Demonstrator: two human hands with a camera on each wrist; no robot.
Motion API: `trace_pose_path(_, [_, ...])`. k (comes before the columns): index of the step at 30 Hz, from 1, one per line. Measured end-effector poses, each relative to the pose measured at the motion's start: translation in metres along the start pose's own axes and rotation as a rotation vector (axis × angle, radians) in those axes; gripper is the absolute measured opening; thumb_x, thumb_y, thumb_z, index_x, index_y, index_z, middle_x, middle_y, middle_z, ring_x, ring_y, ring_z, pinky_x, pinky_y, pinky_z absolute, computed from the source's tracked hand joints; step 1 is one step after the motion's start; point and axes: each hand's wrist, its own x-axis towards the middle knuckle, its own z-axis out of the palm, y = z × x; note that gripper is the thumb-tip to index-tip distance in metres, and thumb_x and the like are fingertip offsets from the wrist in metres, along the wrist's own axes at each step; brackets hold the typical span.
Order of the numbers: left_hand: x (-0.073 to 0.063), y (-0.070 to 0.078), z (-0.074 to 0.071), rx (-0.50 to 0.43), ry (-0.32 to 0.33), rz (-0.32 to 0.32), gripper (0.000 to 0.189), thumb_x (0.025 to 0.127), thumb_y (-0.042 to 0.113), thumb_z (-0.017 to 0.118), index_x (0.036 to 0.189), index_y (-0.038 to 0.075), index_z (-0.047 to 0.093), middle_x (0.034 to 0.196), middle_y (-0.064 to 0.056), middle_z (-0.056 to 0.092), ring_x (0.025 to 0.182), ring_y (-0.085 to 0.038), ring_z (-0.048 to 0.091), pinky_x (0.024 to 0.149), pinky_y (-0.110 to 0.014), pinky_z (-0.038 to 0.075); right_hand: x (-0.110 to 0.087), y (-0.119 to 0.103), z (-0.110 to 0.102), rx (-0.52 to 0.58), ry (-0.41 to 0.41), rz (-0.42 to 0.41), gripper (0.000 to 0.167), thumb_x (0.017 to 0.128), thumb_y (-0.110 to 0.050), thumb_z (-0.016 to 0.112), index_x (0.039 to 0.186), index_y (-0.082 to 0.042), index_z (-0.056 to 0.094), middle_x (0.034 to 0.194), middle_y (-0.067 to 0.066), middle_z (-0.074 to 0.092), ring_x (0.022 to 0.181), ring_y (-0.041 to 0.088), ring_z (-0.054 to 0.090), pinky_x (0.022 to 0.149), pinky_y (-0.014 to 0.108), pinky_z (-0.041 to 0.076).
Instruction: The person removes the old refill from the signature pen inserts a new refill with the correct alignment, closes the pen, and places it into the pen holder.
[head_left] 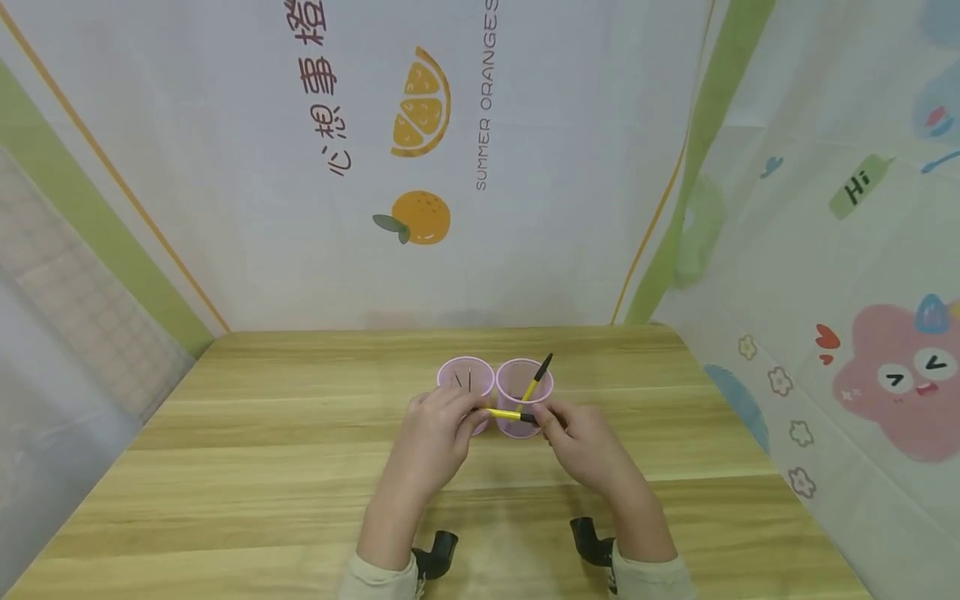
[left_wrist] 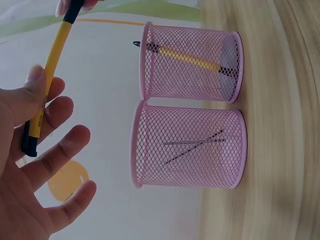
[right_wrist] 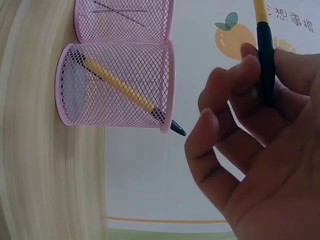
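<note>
A yellow pen with black ends [head_left: 504,413] is held level between both hands, in front of two pink mesh cups. My left hand [head_left: 435,429] pinches its yellow barrel [left_wrist: 56,47] near one black end, with the other fingers spread apart. On the opposite side, my right hand [head_left: 588,446] pinches the long black grip section [right_wrist: 266,60] between thumb and fingers. Two thin dark rods [left_wrist: 194,142] lie crossed inside the left cup [left_wrist: 135,150]. A second yellow and black pen [right_wrist: 120,89] leans in the right cup [right_wrist: 171,85], its black end above the rim.
The cups stand side by side, touching, on a wood-grain table [head_left: 300,467]. Behind the table hangs a white cloth [head_left: 555,250] printed with oranges. A patterned cloth [head_left: 787,275] covers the right side. Black curved mounts [head_left: 438,556] sit at both wrists.
</note>
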Motion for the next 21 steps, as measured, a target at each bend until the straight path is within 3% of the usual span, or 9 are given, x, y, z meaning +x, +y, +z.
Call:
trace_pose_path(5, [-0.0002,0.0003,-0.0013,0.006,-0.007,-0.013,0.007,0.094,0.024,0.080,0.098,0.017,0.078,0.091,0.005,0.075,0.087,-0.018,0.072,0.093,-0.056,0.059,-0.0011,0.0023,0.0001,0.028,0.018,-0.049,0.011,0.107,-0.020,0.065,0.108,-0.010,0.069,0.099,0.002,0.072,0.087,0.013,0.064,0.076,0.025,0.054])
trace_pose_path(10, [0.0009,0.0018,-0.0021,0.002,-0.002,0.002,0.006,0.096,0.023,0.078,0.096,0.017,0.078,0.089,0.005,0.074,0.085,-0.018,0.071,0.092,-0.056,0.059,-0.0025,0.0054,-0.0001,0.061,0.010,-0.074,0.019,0.106,-0.026,0.067,0.119,-0.012,0.070,0.112,0.003,0.076,0.096,0.013,0.070,0.081,0.027,0.057])
trace_pose_path(13, [0.0015,0.0034,-0.0017,0.015,-0.009,0.008,0.007,0.095,0.024,0.079,0.097,0.017,0.078,0.089,0.005,0.074,0.086,-0.019,0.072,0.092,-0.057,0.059,-0.0031,0.0065,0.0004,0.053,-0.005,-0.088,0.022,0.109,-0.034,0.061,0.113,-0.015,0.073,0.101,0.000,0.074,0.086,0.012,0.068,0.076,0.027,0.057])
trace_pose_path(17, [0.0004,0.0057,0.0018,0.032,-0.019,0.017,0.009,0.094,0.024,0.080,0.099,0.017,0.079,0.094,0.004,0.077,0.093,-0.022,0.075,0.093,-0.057,0.059,-0.0043,0.0077,0.0022,0.044,-0.016,-0.069,0.032,0.113,-0.035,0.053,0.092,-0.017,0.069,0.082,0.000,0.064,0.072,0.011,0.060,0.065,0.026,0.053])
trace_pose_path(21, [-0.0025,0.0069,0.0052,0.033,-0.023,0.013,0.012,0.094,0.025,0.080,0.102,0.017,0.079,0.099,0.003,0.079,0.098,-0.023,0.076,0.093,-0.057,0.059,-0.0045,0.0081,0.0038,0.008,-0.018,-0.064,0.037,0.113,-0.032,0.052,0.083,-0.017,0.064,0.075,-0.002,0.061,0.066,0.006,0.054,0.059,0.024,0.048])
